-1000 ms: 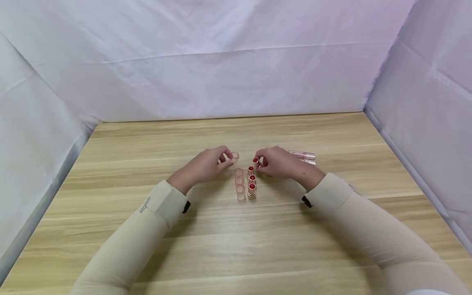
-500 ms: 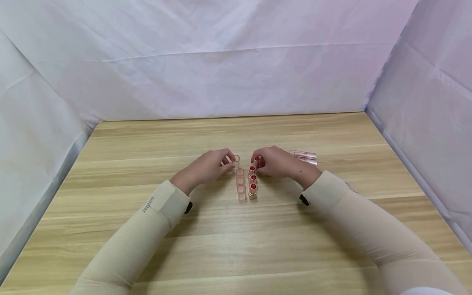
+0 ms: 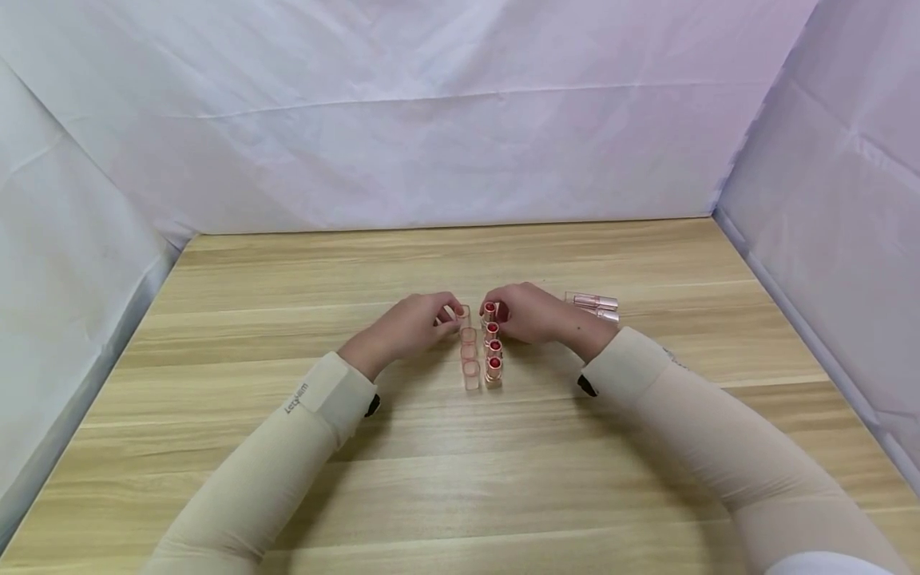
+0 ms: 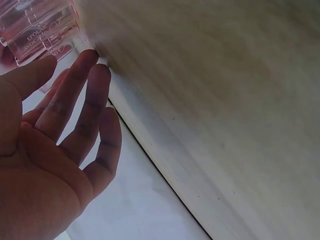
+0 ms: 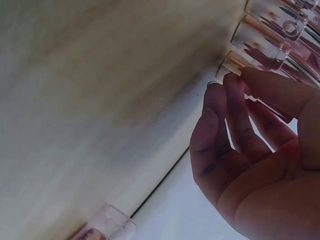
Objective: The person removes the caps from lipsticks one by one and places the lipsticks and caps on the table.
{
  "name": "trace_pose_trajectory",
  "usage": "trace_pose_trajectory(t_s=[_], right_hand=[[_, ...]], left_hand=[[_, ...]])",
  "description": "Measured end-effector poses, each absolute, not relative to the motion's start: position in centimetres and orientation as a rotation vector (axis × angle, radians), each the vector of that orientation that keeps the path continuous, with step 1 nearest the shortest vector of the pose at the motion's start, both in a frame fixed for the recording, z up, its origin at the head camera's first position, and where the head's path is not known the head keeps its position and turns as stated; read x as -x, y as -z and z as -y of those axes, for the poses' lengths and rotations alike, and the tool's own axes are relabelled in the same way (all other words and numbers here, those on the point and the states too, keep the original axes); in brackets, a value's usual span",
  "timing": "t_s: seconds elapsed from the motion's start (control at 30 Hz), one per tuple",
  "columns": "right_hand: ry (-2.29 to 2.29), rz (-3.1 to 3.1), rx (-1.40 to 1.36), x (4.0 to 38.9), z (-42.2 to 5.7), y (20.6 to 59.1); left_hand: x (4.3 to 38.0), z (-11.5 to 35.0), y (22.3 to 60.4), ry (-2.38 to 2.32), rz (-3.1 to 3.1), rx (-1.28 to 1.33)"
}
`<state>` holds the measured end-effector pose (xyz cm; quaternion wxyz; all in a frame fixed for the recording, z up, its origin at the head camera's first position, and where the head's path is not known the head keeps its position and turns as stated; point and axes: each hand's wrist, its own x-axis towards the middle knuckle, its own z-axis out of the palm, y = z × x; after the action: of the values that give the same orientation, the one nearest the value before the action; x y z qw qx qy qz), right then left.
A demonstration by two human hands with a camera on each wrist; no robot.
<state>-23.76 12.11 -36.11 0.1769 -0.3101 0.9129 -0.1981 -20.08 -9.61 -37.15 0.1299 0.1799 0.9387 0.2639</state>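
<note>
Two short columns stand side by side at mid-table: clear pink-edged lipstick caps (image 3: 469,352) on the left, uncapped red lipsticks (image 3: 493,348) in rose-gold and clear bases on the right. My left hand (image 3: 420,326) pinches the farthest cap (image 3: 465,315) between thumb and fingers. Opposite it, my right hand (image 3: 528,311) grips the farthest lipstick (image 3: 490,310), which stands upright behind the others. In the left wrist view, clear pieces with lettering (image 4: 37,35) lie beyond my thumb. The right wrist view has the fingertips (image 5: 235,82) at the base of the end lipstick.
Capped lipsticks (image 3: 596,302) lie on their sides to the right, partly behind my right wrist; one clear end (image 5: 115,222) shows low in the right wrist view. White cloth walls (image 3: 460,160) border the wooden table (image 3: 446,479) at the back and sides.
My right hand has moved left with its lipstick, bringing it to the far end of the lipstick column. My left hand has shifted slightly right with the cap, closer to the cap column.
</note>
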Motion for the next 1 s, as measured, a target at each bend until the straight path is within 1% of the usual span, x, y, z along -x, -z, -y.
trace_pose_trajectory(t_s=[0.3,0.67,0.83,1.0], right_hand=[[0.562,-2.583,0.893,23.8,-12.3,36.7],[0.574,-2.569,0.804,23.5,-14.2,36.5],[0.599,-2.622,0.755,22.8,-16.2,35.4],[0.608,-2.762,0.706,22.0,-20.0,33.9]], left_hand=[[20.0,9.4,37.3,-0.764,-2.734,-0.542],[20.1,9.5,37.2,-0.795,-2.669,-0.576],[19.9,9.3,37.3,-0.800,-2.657,-0.559],[19.8,9.4,37.1,-0.788,-2.677,-0.534]])
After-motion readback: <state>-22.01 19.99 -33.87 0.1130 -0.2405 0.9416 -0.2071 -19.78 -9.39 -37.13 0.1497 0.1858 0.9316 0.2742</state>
